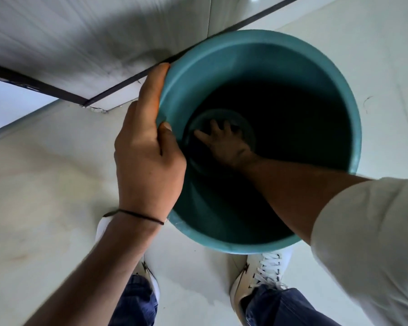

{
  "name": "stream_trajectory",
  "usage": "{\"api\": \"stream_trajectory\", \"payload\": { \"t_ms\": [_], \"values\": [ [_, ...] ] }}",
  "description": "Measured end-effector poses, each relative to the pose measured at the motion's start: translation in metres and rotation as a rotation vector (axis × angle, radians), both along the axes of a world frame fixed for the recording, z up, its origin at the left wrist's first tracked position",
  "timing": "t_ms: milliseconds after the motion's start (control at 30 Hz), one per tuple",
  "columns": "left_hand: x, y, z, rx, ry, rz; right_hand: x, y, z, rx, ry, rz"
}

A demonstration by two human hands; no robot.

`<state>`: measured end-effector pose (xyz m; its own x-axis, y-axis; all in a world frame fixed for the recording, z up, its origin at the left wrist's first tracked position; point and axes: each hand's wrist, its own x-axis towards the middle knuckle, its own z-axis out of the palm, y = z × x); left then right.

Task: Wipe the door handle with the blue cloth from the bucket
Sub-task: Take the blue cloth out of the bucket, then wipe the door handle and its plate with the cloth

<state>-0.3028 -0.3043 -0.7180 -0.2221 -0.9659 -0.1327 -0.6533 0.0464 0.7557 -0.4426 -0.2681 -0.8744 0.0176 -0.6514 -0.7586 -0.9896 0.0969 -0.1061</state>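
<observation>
Teal plastic bucket [257, 60] stands on the floor [45, 184]; the left hand [149, 151] clamps its rim to steady it. The right hand [224, 142] reaches the dark bottom, fingers spread, seemingly groping for the blue cloth, which I can't make out.

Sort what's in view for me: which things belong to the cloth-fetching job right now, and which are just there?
In the job: teal bucket; left hand gripping its rim; right hand reaching down to its dark bottom. The cloth can't be made out there.

Just there: white shoes, floor, wall panel.
</observation>
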Motion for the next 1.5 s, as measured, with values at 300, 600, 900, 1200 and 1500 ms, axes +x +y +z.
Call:
{"api": "stream_trajectory", "payload": {
  "t_ms": [300, 600, 900, 1200, 1500],
  "values": [
    [0.016, 0.0, 0.035, 0.187, -0.02, -0.005, -0.026, 0.004, 0.133, 0.033, -0.396, -0.488],
    [0.074, 0.052, 0.262, 0.115, 0.049, 0.237, -0.005, 0.053, 0.425, -0.02, -0.9, -0.793],
    [0.211, 0.15, 0.504, 0.008, 0.16, 0.418, 0.136, 0.106, 0.695, -0.092, -1.091, -0.735],
    [0.436, 0.234, 0.649, -0.13, 0.168, 0.539, 0.352, 0.14, 0.855, -0.227, -1.218, -0.452],
    [0.617, 0.208, 0.728, -0.299, 0.05, 0.756, 0.54, 0.082, 0.919, -0.338, -1.339, -0.266]
  ]
}}
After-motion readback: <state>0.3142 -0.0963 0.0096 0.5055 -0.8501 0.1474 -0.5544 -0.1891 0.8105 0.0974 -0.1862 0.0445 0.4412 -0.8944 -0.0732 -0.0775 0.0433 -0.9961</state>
